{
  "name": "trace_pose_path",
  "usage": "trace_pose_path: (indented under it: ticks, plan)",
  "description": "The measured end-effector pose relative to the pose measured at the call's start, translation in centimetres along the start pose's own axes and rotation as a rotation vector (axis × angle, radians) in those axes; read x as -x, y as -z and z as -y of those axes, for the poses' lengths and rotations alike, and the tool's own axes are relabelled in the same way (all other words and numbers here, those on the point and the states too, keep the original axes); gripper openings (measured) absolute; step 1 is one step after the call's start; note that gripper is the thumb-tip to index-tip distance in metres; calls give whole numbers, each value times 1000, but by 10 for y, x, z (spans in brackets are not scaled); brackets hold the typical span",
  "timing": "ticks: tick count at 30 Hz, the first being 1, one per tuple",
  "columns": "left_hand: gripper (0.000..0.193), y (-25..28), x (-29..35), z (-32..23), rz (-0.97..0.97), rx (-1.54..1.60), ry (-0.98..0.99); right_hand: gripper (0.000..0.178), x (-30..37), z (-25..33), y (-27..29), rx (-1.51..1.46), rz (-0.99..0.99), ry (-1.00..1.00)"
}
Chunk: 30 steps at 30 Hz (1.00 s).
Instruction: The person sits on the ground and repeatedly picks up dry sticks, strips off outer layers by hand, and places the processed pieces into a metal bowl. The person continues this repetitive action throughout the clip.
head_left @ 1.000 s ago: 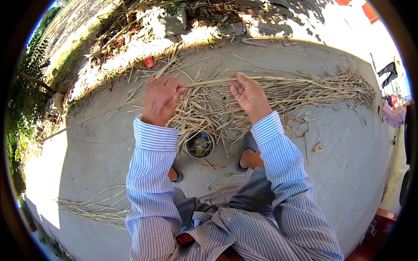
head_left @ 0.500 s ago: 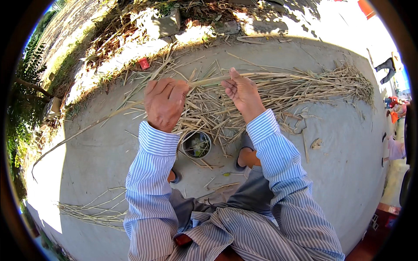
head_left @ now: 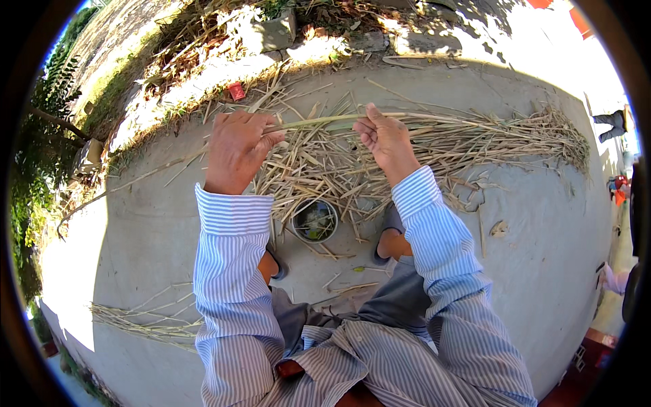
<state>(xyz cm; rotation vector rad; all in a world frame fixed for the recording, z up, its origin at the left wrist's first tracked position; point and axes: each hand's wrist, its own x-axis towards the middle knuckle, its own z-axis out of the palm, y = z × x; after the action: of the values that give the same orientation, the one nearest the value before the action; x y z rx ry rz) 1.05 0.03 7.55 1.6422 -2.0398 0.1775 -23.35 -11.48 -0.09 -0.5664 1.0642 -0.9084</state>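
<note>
A long dry stalk (head_left: 319, 123) stretches between my two raised hands, with a pale greenish stretch in the middle. My left hand (head_left: 237, 150) is closed round it, knuckles up, and its thin end trails off to the far left. My right hand (head_left: 388, 141) has its fingers curled and thumb up, pinching the stalk at the right. Below and beyond them a big pile of dry stalks (head_left: 468, 138) lies on the concrete, its bushy ends to the right. Loose short pieces (head_left: 298, 166) are scattered under my hands.
A round bucket (head_left: 335, 229) with dark contents and bits of leaf stands between my feet. A smaller bundle of thin stalks (head_left: 139, 320) lies at the lower left. Bricks (head_left: 274, 32) and dry leaves line the far edge, near a red scrap (head_left: 237, 91). People are at the far right.
My left hand has moved left along the stalk, widening the gap between my hands. My right hand keeps its pinch. The whole view has shifted slightly.
</note>
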Motion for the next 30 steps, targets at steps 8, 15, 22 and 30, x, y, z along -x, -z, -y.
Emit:
trace_pose_path:
  ticks: [8, 15, 22, 30]
  plan:
    - [15, -12, 14, -6, -314, 487, 327, 33, -2, 7, 2, 26, 62, 0]
    - [27, 4, -2, -5, -382, -85, 192, 33, 1, 1, 1, 19, 54, -31]
    - [12, -19, 2, -10, -60, -120, 50, 28, 16, -7, -19, -1, 162, -53]
    - [15, 56, 36, 44, -86, -256, 274, 21, -11, 17, 14, -164, -73, -30]
